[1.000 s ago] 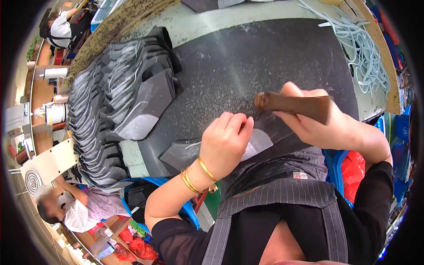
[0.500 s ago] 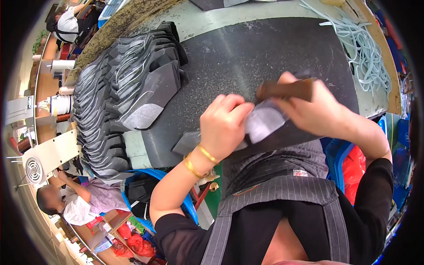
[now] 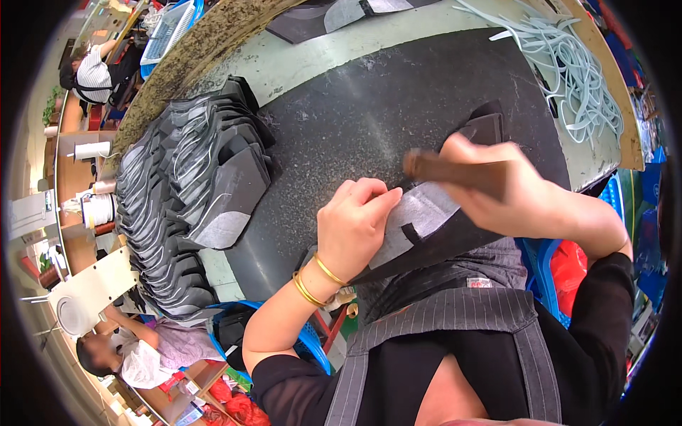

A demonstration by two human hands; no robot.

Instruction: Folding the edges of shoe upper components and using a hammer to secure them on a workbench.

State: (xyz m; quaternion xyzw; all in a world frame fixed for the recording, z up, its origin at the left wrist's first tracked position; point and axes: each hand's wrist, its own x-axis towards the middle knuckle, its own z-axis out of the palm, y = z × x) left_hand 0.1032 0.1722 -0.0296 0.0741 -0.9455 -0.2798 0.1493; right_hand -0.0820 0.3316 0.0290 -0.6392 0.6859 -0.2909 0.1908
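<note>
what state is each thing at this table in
Left hand, curled over the grey piece
Right hand, closed around the brown tool
Brown tool, gripped, blurred
Grey piece, partly covered by hands
Dark pieces, overlapping in rows
Pale blue strips, loosely tangled
Black mat, flat, speckled
Gold bracelets, worn

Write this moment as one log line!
left hand: on flat grey pale-patched piece | right hand: gripping brown bar-shaped tool, blurred | picture left: overlapping dark-grey flat pieces
</note>
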